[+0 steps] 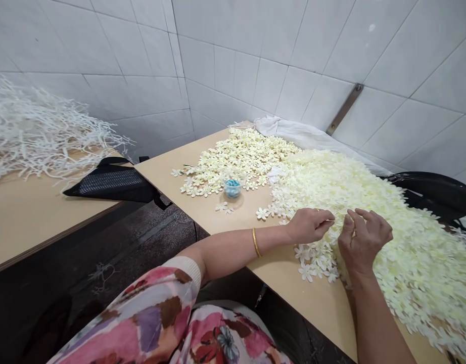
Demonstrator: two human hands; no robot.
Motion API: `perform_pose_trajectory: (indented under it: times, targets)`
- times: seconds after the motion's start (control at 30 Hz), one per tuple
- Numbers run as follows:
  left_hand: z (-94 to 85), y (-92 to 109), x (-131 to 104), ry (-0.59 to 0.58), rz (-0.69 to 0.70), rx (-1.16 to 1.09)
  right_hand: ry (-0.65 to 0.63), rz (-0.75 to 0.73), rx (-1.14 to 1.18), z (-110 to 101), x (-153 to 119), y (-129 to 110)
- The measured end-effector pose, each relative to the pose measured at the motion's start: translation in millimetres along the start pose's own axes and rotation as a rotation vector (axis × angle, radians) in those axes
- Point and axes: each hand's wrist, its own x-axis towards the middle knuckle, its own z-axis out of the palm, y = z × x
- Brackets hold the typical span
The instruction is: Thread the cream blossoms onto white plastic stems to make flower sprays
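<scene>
My left hand (308, 225), with a gold bangle on its wrist, is held over the near edge of a big heap of pale yellow artificial flowers (407, 242). Its thumb and fingers are pressed together, and whatever is in the pinch is too small to make out. Facing it, a short gap away, my right hand (364, 240) has its fingers curled towards the thumb above the same heap. I cannot see what lies between those fingertips. A few loose blossoms (312, 265) lie on the table just below my hands.
A smaller spread of cream flowers (240, 156) covers the table's far end, beside a clear cup (232, 188) of blue bits. White branches (47, 136) and a black mesh bag (111, 182) rest on the left table. White cloth (293, 131) lies along the wall; a black chair back (433, 192) stands right.
</scene>
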Motion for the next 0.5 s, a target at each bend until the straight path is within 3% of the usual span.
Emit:
perform_pose_trajectory:
  times: [0.27, 0.5]
  targets:
    - [0.2, 2.3, -2.1, -0.1, 0.003, 0.092, 0.068, -0.026, -0.049, -0.3, 0.7, 2.1]
    - [-0.5, 3.6, -2.2, -0.127, 0.008, 0.141, 0.02, -0.008, 0.01, -1.9, -0.1, -2.0]
